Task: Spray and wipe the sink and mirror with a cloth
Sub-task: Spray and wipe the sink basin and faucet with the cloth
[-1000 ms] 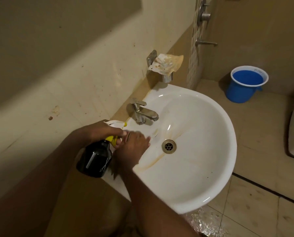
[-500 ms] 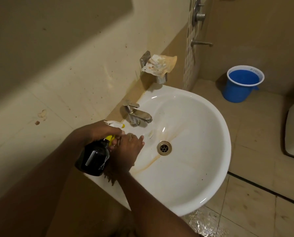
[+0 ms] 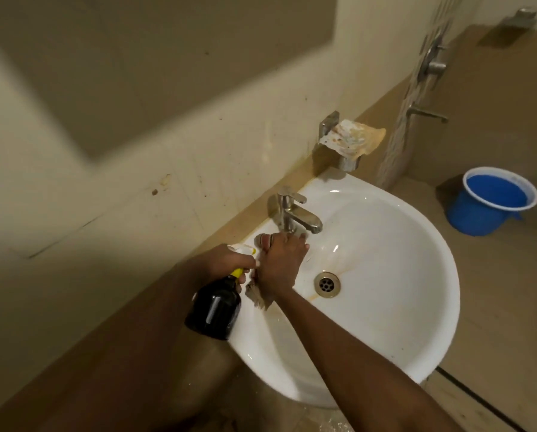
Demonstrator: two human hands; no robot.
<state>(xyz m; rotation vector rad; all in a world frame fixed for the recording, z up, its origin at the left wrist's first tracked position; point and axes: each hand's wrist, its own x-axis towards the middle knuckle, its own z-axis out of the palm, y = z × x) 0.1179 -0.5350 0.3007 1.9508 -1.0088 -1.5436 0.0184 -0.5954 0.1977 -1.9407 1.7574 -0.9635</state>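
Right hand [image 3: 279, 260] presses a mostly hidden cloth [image 3: 257, 296] at the sink [image 3: 401, 275] rim's ten o'clock; left hand [image 3: 229, 260] grips the spray bottle [image 3: 214, 310]

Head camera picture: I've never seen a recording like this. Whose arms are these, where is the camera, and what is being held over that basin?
There is no machine here. A person wears one wide-angle camera on the head, looking forward and down, so the two arms reaching in from the bottom are their own. The left hand grips a dark spray bottle with a yellow and white trigger top. The right hand presses a cloth onto the white sink, on the rim just in front of the metal tap. Brownish stains run toward the drain. On the wall behind, a metal holder carries crumpled stained paper. A blue bucket stands on the floor to the right.
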